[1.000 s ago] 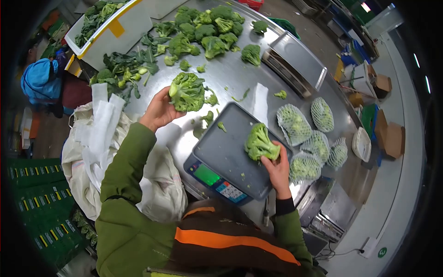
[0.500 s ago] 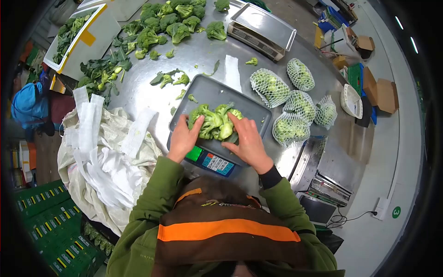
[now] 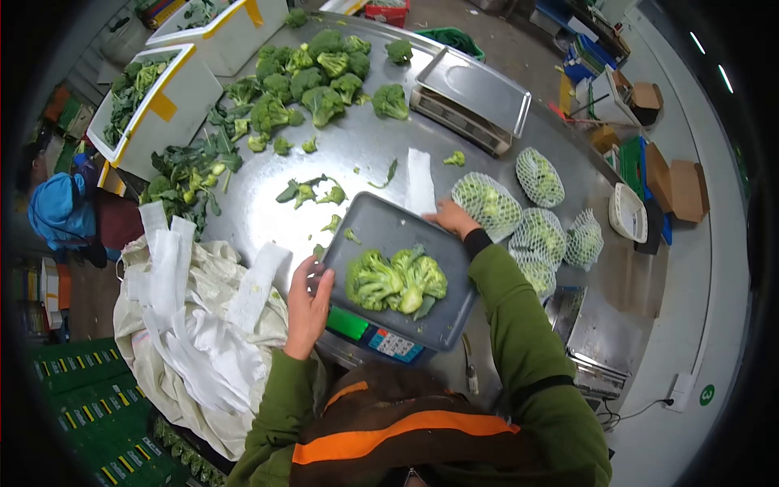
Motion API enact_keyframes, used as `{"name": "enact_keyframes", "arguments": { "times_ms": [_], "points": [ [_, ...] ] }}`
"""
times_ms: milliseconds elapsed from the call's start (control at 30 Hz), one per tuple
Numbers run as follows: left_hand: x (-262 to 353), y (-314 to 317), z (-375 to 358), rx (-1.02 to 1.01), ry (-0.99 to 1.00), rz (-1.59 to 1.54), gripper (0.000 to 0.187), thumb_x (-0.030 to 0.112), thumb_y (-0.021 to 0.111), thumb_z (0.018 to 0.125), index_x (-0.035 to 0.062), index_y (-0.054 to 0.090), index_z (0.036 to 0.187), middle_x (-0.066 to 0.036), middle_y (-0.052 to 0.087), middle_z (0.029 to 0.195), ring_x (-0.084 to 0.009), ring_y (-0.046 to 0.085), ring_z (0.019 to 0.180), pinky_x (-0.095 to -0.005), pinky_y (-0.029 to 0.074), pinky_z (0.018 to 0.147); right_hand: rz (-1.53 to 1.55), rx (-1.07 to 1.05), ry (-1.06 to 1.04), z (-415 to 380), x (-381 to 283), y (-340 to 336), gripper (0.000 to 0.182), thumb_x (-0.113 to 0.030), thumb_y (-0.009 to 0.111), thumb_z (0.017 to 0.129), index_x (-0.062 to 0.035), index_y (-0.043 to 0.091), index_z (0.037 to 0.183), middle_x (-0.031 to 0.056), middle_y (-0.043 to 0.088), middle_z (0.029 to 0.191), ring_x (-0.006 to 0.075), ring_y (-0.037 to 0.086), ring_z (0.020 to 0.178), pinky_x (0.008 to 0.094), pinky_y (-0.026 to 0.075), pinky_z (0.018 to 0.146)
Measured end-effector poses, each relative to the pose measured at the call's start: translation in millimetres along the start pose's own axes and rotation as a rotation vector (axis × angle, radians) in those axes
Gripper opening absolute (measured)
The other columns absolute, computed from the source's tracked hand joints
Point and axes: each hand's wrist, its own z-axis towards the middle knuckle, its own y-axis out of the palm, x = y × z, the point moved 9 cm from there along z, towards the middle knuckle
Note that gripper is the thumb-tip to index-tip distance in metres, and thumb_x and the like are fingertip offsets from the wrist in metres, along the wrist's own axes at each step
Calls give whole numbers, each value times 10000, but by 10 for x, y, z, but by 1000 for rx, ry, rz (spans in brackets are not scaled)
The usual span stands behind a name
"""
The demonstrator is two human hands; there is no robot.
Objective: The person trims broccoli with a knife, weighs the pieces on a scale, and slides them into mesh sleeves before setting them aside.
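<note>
Two trimmed broccoli heads (image 3: 398, 280) lie side by side on the grey tray (image 3: 450, 325) of a scale, its blue keypad (image 3: 396, 344) and green display showing below. At the tray's left edge, my left hand (image 3: 307, 310) is open, thumb and fingers apart, clear of the broccoli. My right hand (image 3: 456, 219) reaches over the tray's far right corner. Its fingertips pinch the lower end of a flat white net sleeve (image 3: 419, 180) lying on the table. Right of that hand are several net-wrapped broccoli heads (image 3: 487, 203).
Loose broccoli (image 3: 312, 77) and cut leaves (image 3: 191, 174) cover the table's far left. A second scale (image 3: 471, 97) stands at the back. White foam boxes (image 3: 178, 101) edge the left side. Beside my left arm sits a sack (image 3: 203, 341) piled with white net sleeves.
Both hands have left the broccoli, which stays on the tray. My right hand has moved up and right to the white net sleeve; my left hand has opened beside the tray. The view has shifted.
</note>
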Motion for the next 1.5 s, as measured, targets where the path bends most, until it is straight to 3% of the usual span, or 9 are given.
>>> {"name": "enact_keyframes", "arguments": {
  "times_ms": [167,267,400,533,600,933,1200,1367,1500],
  "points": [
    [383,-333,-53,311,244,2,223,106,654,904,7,615,1100,-72,625,1035,-136,614,856,-260,498,666,673,450,-97,-370,-50,-595,435,-159,720,754,28,612,1132,160,676,984,257,654,927,343,509,826],
    [923,129,-199,64,431,-32,225,71,676,868,16,637,1083,-107,643,1138,-187,643,967,-298,518,791,527,344,-281,-1392,-973,-1210,373,-123,670,800,-2,607,1147,118,654,940,189,625,850,292,496,765],
    [1718,865,-654,-298,700,-52,788,262,763,822,-47,373,1433,-246,392,1478,-372,428,1348,-406,352,1093,745,164,-473,-2547,-1675,-1416,468,-61,779,765,-31,597,1195,59,646,1025,135,616,941,291,502,811],
    [1855,1232,-1037,-391,716,-162,1020,363,746,834,-43,115,1525,-291,229,1538,-399,325,1403,-411,313,1115,1218,243,-480,-2908,-1429,-1343,465,64,758,755,-6,596,1184,72,643,1022,155,628,959,313,528,852],
    [1763,1391,-1194,-544,485,-347,1012,360,740,841,-41,112,1526,-290,235,1534,-376,334,1400,-405,312,1111,1176,252,-482,-3010,-1207,-1317,434,93,735,760,11,606,1166,73,643,995,155,639,920,310,545,827],
    [1723,1314,-1625,-570,449,-345,802,176,590,970,-44,61,1532,-213,239,1562,-264,287,1425,-350,237,1147,1224,316,-589,-3406,-1191,-1258,131,91,666,814,32,655,931,65,621,931,133,600,847,257,493,777],
    [1420,1324,-1530,-765,277,-538,617,118,669,926,-24,380,1453,-87,509,1371,-138,502,1227,-279,416,1030,1502,63,-517,-3558,-1135,-1087,132,-113,627,825,-19,574,901,40,553,891,154,538,870,296,420,820],
    [1133,1162,-1314,-811,-8,-534,424,-39,534,907,-37,530,1331,-93,610,1247,-156,591,1137,-307,458,1007,1861,-168,-633,-3638,-1165,-882,141,-106,645,794,-27,600,901,59,584,922,146,560,852,273,441,772],
    [951,1175,-1100,-666,-454,-1266,283,2,463,938,-28,602,1182,-111,654,1138,-202,640,1032,-309,499,935,1889,-230,-649,-3674,-1271,-766,151,-110,631,808,-28,599,930,58,577,916,152,561,852,279,452,767]
  ]
}}
